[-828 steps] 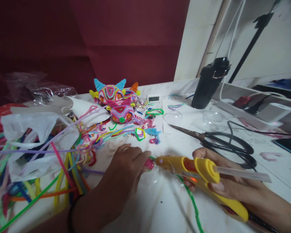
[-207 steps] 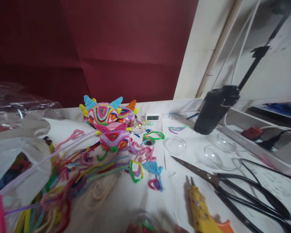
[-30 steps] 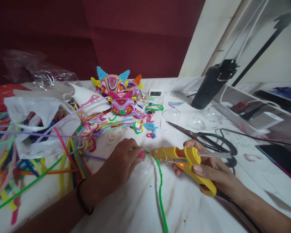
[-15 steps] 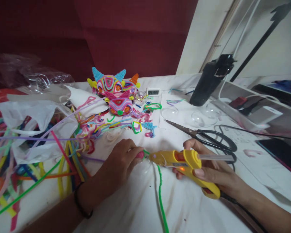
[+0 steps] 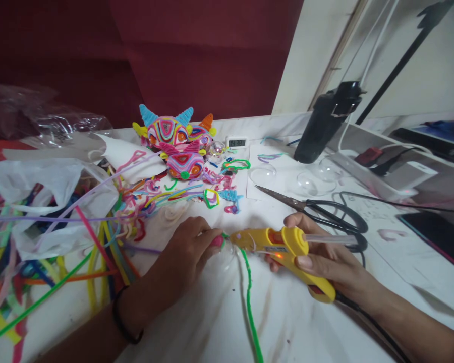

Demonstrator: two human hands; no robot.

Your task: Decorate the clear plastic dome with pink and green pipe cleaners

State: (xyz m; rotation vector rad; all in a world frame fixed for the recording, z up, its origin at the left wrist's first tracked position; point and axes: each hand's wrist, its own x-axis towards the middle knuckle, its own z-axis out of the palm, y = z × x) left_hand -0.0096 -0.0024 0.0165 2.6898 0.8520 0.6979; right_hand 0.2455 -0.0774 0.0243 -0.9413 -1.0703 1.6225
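My left hand [image 5: 192,247] is closed on a clear plastic dome [image 5: 224,259] that has a pink fuzzy patch [image 5: 217,242] on it, edged in green. From that edge a green pipe cleaner [image 5: 249,297] runs down over the table toward me. My right hand [image 5: 325,257] grips a yellow hot glue gun [image 5: 287,244], its orange light lit and a clear glue stick [image 5: 331,239] poking out of the back. The gun's nozzle points left, close beside the pink patch and the green strand; whether it touches them I cannot tell.
Black-handled scissors [image 5: 314,209] lie beyond my right hand. Loose pipe cleaners [image 5: 53,272] and plastic bags pile up at left. Horned pipe-cleaner heads [image 5: 181,161] stand at the back, near a small digital clock [image 5: 236,142]. Clear domes [image 5: 263,174] and a black bottle [image 5: 321,126] are at right.
The whole view has shifted slightly. My right hand and the glue gun sit a little further left and higher in the picture; both hands keep their holds.
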